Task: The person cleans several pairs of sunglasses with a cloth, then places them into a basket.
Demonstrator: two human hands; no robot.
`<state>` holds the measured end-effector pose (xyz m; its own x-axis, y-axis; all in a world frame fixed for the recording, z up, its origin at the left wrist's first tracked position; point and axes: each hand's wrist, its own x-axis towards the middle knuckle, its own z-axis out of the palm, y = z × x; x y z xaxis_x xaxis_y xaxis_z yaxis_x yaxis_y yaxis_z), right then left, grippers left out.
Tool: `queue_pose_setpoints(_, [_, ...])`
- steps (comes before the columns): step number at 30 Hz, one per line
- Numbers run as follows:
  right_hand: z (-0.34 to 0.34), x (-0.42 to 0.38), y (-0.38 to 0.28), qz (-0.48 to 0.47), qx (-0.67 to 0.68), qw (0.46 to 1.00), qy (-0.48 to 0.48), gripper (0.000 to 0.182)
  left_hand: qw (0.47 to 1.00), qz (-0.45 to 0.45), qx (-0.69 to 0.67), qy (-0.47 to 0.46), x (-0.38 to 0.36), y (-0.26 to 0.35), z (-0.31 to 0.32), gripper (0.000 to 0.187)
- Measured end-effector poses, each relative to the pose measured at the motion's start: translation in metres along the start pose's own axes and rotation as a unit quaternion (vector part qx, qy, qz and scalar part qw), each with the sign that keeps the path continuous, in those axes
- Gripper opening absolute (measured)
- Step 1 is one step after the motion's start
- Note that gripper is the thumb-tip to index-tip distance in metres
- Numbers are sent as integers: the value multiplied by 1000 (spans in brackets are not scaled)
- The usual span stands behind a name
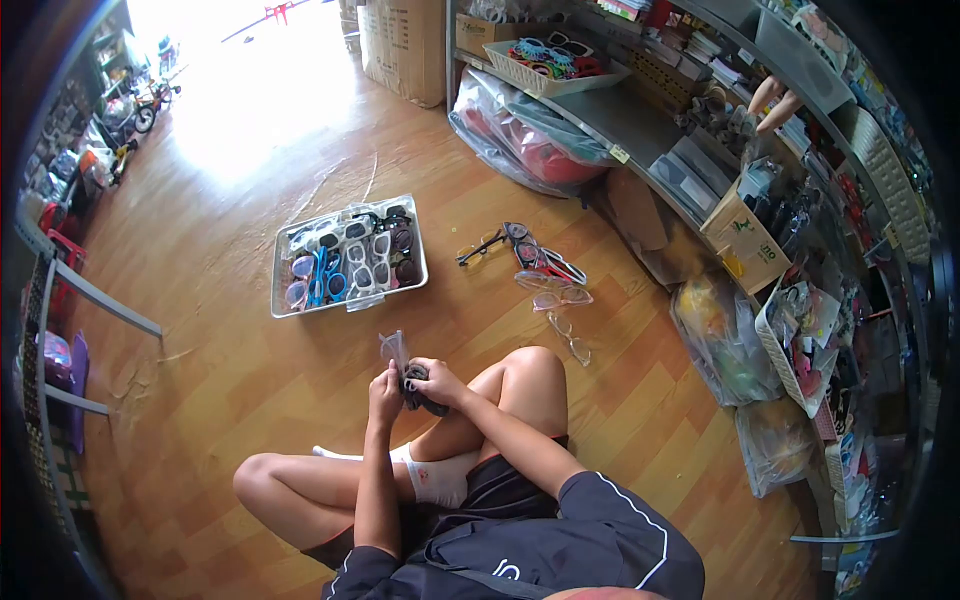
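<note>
My left hand (383, 393) is closed on a pair of clear glasses (393, 347), which stick up above the fingers. Close beside it, my right hand (436, 381) is closed on a dark, crumpled cloth (414, 384); part of it hangs below the fingers. Both hands are over my crossed legs, nearly touching. Ahead on the floor sits a white tray (340, 309) full of sunglasses with white, blue and dark frames (358, 262). To its right, several loose glasses (540, 270) lie in a row, with clear-framed glasses (570, 337) nearest me.
Along the right runs a shelf (625, 155) with a basket of colourful glasses (555, 70), a wooden box (745, 235) and bagged goods. Plastic bags (725, 340) stand below. A cardboard box (403, 50) is at the back. Metal legs (105, 297) jut in from the left.
</note>
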<state>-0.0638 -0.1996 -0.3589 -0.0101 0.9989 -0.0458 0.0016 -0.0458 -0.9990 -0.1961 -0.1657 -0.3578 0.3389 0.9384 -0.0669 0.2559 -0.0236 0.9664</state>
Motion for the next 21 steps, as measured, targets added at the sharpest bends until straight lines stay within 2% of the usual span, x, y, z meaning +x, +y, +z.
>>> queue_pose_setpoints(2, [0, 0, -9, -10, -29, 999, 13, 20, 1000, -1, 13, 11, 4, 0, 2, 46])
queue_pose_setpoints(4, [3, -4, -27, 31, -15, 999, 13, 21, 998, 8, 24, 58, 4, -7, 5, 46])
queue_pose_setpoints(8, [4, 7, -7, -1, -58, 998, 17, 26, 994, 25, 30, 99, 7, -13, 5, 45])
queue_pose_setpoints(10, [0, 13, -1, -13, -10, 996, -93, 35, 995, -4, 14, 103, 5, -9, 2, 43])
queue_pose_setpoints(11, [-3, 14, 2, -13, -10, 995, -95, 35, 994, -5, 14, 104, 4, -7, 1, 43])
queue_pose_setpoints(13, [-8, 9, -18, 29, 45, 984, -168, 43, 995, 1, 1, 99, 4, -3, -1, 42])
queue_pose_setpoints(14, [-8, 10, -7, 2, 42, 985, -167, 48, 995, 0, 2, 101, 3, -5, -2, 42])
queue_pose_setpoints(16, [-10, 11, -3, 6, 25, 985, -168, 47, 999, -8, -12, 52, 3, -10, -2, 42])
queue_pose_setpoints(18, [-11, 11, -3, -7, -57, 988, -141, 43, 998, -10, 7, 56, 3, -10, 2, 41])
queue_pose_setpoints(19, [-11, 11, -5, -6, -54, 988, -147, 43, 998, -11, 26, 60, 3, -7, 4, 41])
queue_pose_setpoints(21, [-4, 5, -7, 0, -101, 993, -58, 39, 996, -24, 57, 66, 3, -9, 4, 39])
